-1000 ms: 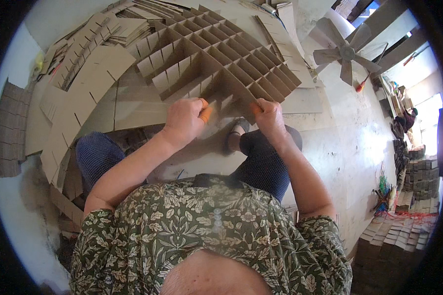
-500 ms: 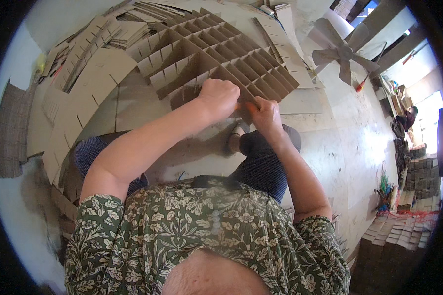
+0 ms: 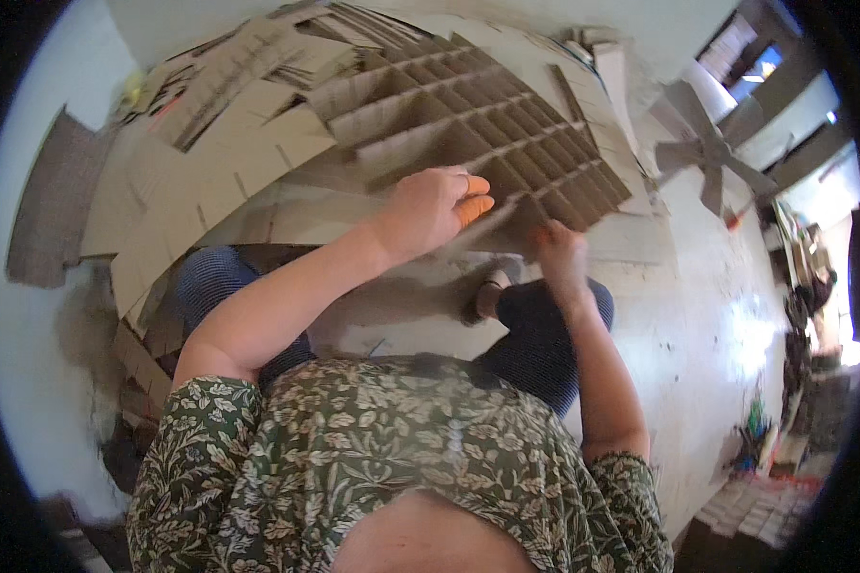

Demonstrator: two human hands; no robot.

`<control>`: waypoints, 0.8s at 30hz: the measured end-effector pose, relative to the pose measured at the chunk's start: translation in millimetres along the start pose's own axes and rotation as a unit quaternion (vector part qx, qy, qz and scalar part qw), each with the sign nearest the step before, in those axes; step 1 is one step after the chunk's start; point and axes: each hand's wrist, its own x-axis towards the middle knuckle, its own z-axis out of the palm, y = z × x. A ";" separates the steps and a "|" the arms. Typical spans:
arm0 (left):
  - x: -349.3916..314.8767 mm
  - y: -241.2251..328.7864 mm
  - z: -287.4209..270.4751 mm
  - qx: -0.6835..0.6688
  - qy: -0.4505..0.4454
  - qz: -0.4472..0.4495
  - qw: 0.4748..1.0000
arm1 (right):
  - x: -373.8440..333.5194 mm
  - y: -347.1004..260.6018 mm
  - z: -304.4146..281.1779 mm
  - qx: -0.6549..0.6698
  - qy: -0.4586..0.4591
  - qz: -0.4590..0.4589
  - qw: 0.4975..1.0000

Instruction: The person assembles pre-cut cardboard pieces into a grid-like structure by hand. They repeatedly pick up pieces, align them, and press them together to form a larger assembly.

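Note:
A cardboard divider grid (image 3: 535, 134), made of crossed slotted strips forming many cells, lies in front of me, slightly blurred. My right hand (image 3: 562, 256) is closed on its near edge, at a strip by the near right corner; the fingertips are smeared by motion. Left of it, my left hand (image 3: 425, 208) hovers over the near side of the grid. Two of its fingers wear orange finger covers and stand a little apart, and nothing shows between them.
Flat slotted cardboard strips (image 3: 229, 162) lie in piles to the left and behind the grid. A brown cardboard stack (image 3: 53, 205) leans by the left wall. A grey fan (image 3: 712, 153) stands at the far right. Cardboard bundles (image 3: 769, 506) sit at the lower right.
My left hand has come away from the near edge, its orange-covered fingers now showing. My right hand has moved slightly right and nearer. The whole view has shifted, with the grid further right.

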 end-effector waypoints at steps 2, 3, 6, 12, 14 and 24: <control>-16.6 3.0 -36.5 0.059 0.075 0.061 0.994 | 1.3 6.4 -11.3 -0.006 0.031 0.014 0.999; -25.7 -8.0 -55.2 0.130 0.096 0.067 0.985 | 1.6 12.4 -13.1 -0.024 0.013 0.040 0.999; -57.0 -53.7 -94.7 0.357 0.171 -0.038 0.918 | 4.1 5.5 -20.8 -0.037 0.018 0.012 0.999; -100.9 -145.0 -138.4 0.409 0.077 -0.250 0.874 | 6.0 -55.8 -50.0 0.009 0.133 -0.072 0.988; -94.4 -115.5 -144.1 0.431 0.161 -0.143 0.876 | 4.6 -83.1 -51.3 0.163 0.066 -0.012 0.984; -81.7 -6.8 -56.1 0.245 0.091 0.215 0.941 | 9.3 -163.5 -63.4 0.566 -0.031 0.326 0.757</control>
